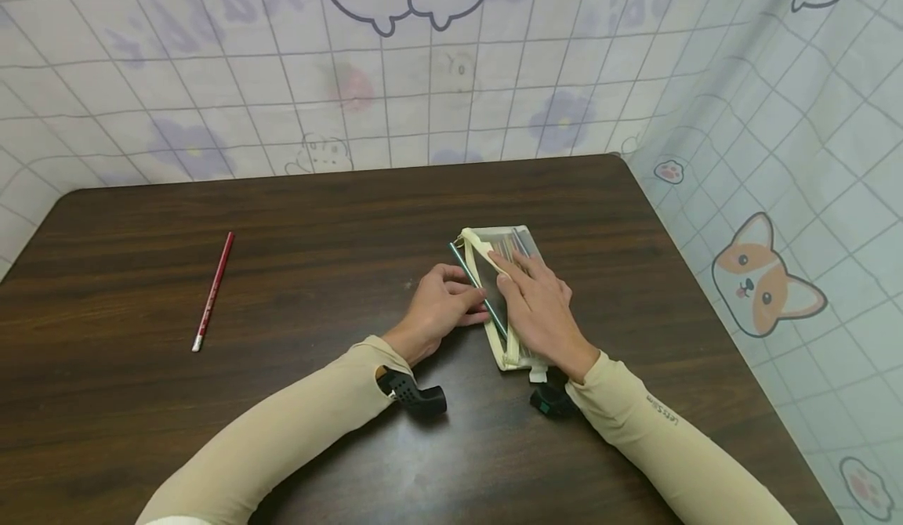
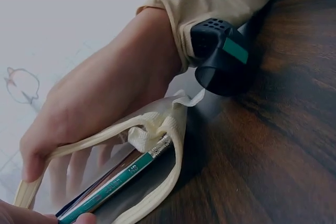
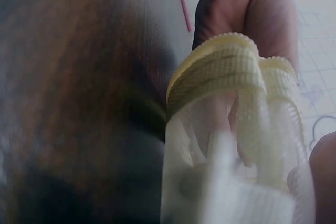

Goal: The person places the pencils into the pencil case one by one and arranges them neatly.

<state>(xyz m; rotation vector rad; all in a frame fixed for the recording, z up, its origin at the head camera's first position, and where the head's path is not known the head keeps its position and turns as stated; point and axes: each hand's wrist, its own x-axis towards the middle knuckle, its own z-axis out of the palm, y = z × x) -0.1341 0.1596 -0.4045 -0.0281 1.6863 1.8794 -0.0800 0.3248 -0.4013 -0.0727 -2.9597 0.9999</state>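
Observation:
A clear pencil pouch with a cream zipper edge [image 1: 480, 237] lies right of the table's middle, its mouth spread apart and several slim sticks showing inside. My left hand [image 1: 440, 305] pinches a green pencil [image 2: 115, 182] between thumb and fingers. The pencil slants along the mouth, its metal ferrule end inside the pouch by the zipper's near corner. On top of the pouch is my right hand [image 1: 543, 305], its thumb hooked at the zipper edge and holding it back. Its other fingers show through the clear side in the left wrist view. The zipper [image 3: 215, 72] looms close in the right wrist view.
A red pencil [image 1: 215, 290] with a white eraser end lies on the left of the dark wooden table [image 1: 317, 227]. Black wrist cameras [image 1: 419, 400] sit below both hands. Patterned cloth [image 1: 395, 110] hangs behind the table and along its right side.

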